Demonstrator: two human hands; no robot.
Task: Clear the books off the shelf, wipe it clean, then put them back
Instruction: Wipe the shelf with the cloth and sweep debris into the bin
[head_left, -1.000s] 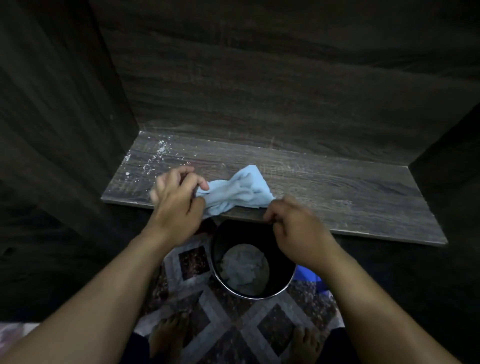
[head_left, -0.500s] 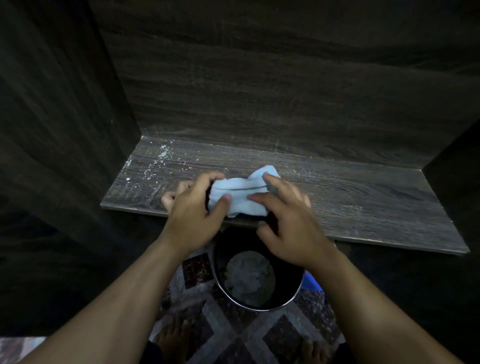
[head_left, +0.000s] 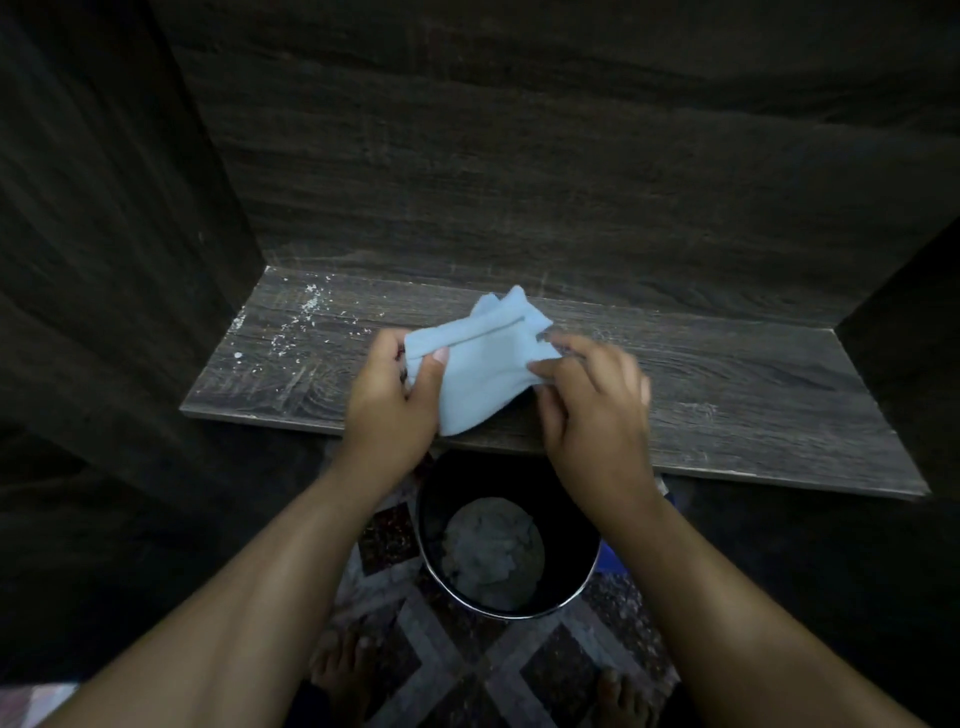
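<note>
The folded pale-blue cloth (head_left: 483, 366), long axis along the dark wood-grain shelf board (head_left: 753, 395), sits over the board's front middle, left hand (head_left: 389, 410) pinching its left end, right hand (head_left: 597, 415) its right edge, while white dust specks (head_left: 306, 312) lie toward the board's back-left corner, nearer the left hand.

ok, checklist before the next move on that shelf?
1. Shelf cleared: ok, nothing stands on it.
2. Grip on cloth: ok, left hand and right hand both pinch it.
3. Cloth touching shelf: cannot tell.
4. Shelf clean: not ok, white specks at left rear.
5. Cloth damp: cannot tell.
6. Bucket close by: ok, below the front edge.
</note>
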